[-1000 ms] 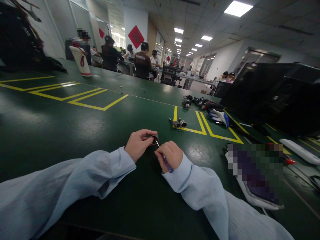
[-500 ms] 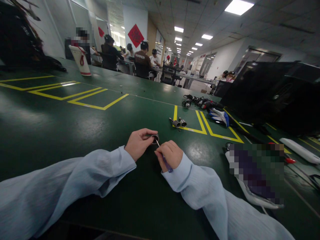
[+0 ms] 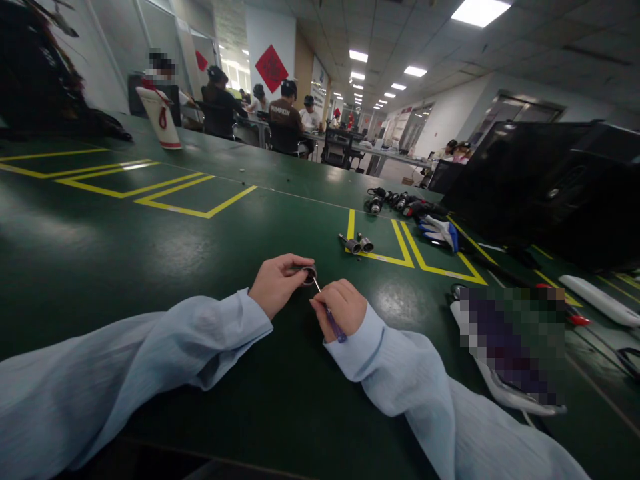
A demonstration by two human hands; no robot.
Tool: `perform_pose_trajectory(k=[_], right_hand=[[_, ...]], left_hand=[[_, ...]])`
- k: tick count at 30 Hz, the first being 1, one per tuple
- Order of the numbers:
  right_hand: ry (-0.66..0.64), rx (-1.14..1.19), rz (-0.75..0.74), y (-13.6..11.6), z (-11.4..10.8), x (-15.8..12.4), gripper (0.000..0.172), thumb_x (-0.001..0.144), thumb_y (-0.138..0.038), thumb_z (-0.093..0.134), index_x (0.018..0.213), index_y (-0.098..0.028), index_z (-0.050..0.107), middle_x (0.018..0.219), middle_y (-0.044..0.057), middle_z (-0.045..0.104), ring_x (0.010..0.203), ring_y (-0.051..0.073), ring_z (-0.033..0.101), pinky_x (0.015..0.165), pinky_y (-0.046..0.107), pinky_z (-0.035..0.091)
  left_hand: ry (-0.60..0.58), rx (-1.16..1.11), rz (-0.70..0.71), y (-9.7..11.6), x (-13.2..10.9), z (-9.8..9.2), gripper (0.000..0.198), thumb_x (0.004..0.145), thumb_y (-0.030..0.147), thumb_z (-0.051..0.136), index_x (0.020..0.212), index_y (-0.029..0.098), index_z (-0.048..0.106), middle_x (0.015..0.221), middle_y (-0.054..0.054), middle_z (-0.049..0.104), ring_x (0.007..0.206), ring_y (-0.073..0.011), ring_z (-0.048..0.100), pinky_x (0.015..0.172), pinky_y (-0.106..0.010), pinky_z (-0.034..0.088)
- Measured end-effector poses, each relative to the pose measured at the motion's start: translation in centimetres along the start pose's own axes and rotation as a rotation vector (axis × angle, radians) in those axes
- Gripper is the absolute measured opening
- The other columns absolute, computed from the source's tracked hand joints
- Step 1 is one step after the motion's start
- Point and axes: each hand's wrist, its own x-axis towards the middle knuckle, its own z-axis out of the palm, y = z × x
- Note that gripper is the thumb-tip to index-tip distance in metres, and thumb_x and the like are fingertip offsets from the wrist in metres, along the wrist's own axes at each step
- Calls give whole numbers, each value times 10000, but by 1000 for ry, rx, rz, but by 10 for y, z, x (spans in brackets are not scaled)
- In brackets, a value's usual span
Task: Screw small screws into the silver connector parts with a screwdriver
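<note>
My left hand (image 3: pixel 277 285) is closed around a small round metal cup-shaped part (image 3: pixel 311 274), its opening turned toward my right hand. In my right hand (image 3: pixel 343 308) is a screwdriver (image 3: pixel 337 327) with a purple see-through handle. The thin shaft points up and left, and its tip reaches into the mouth of the metal part; the tip itself is hidden. Just beyond my hands, two similar metal parts (image 3: pixel 354 246) with stems lie on the green table (image 3: pixel 225 247), beside a tiny dark piece (image 3: pixel 359 259).
Farther right are black cabled devices (image 3: pixel 376 205), white-and-blue gloves (image 3: pixel 440 233) and a white-framed device with a blurred surface (image 3: pixel 493 387). A paper cup (image 3: pixel 163 120) stands at the back left. Yellow tape (image 3: pixel 210 215) marks the table. Several people sit at desks beyond.
Both hands keep their hold and stay almost in place. The screwdriver has shifted very slightly, with a little more of its shaft showing. Nothing else has visibly moved.
</note>
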Motion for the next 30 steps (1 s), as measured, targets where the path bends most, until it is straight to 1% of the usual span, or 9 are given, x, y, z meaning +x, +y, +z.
perform_pose_trajectory(k=[7,11,14,17,19,22,24,27,30], right_hand=[[8,-17,0,0,1,2,146,798,-117,448,670,-164,503,603,50,556,573,152,476,539,269,415],[50,6,-20,0,5,1,140,799,-119,454,674,-162,500,601,47,551,574,148,479,535,262,409],[69,8,-6,1,5,0,129,794,-122,459,678,-163,497,595,44,548,569,149,478,528,264,404],[25,37,19,0,0,1,95,787,-126,476,704,-155,512,623,50,567,594,150,491,550,270,416],[-22,65,17,-1,-4,2,73,777,-129,493,713,-149,524,641,53,578,611,150,502,564,272,424],[-82,84,3,-3,-7,3,61,762,-143,503,712,-147,537,651,53,581,616,151,504,564,273,428],[-110,84,2,-3,-6,3,53,755,-154,508,717,-150,545,656,51,582,618,152,504,562,271,432],[-120,65,11,0,0,3,43,736,-147,521,717,-151,560,658,50,592,609,152,512,549,263,441],[-105,21,53,9,6,2,46,723,-142,540,703,-159,578,658,47,614,609,157,535,549,258,452]], left_hand=[[-10,13,13,-1,2,-1,176,623,172,644,787,109,653,767,-49,687,724,-162,646,701,-316,544],[-21,16,25,-2,2,-2,178,632,190,632,792,114,649,814,-58,692,733,-164,649,708,-325,547],[-23,32,12,-2,2,-2,196,626,199,632,799,109,645,822,-60,695,727,-164,652,709,-326,549],[-31,55,37,-4,6,-4,215,615,210,635,802,104,641,866,-75,695,752,-178,657,725,-334,545],[-16,65,74,-8,14,-8,216,608,215,635,796,107,636,923,-88,690,802,-193,657,755,-339,537],[51,126,149,-15,37,-21,222,601,226,638,796,120,633,973,-92,682,848,-205,655,809,-343,515],[94,211,193,-18,57,-35,239,614,231,621,829,128,630,927,-83,693,819,-202,662,804,-338,513],[227,488,206,-15,86,-60,259,650,214,582,894,141,628,826,-50,697,754,-184,667,754,-306,518],[360,603,192,-6,108,-90,245,657,179,588,894,126,624,815,-49,675,798,-208,648,777,-329,495]])
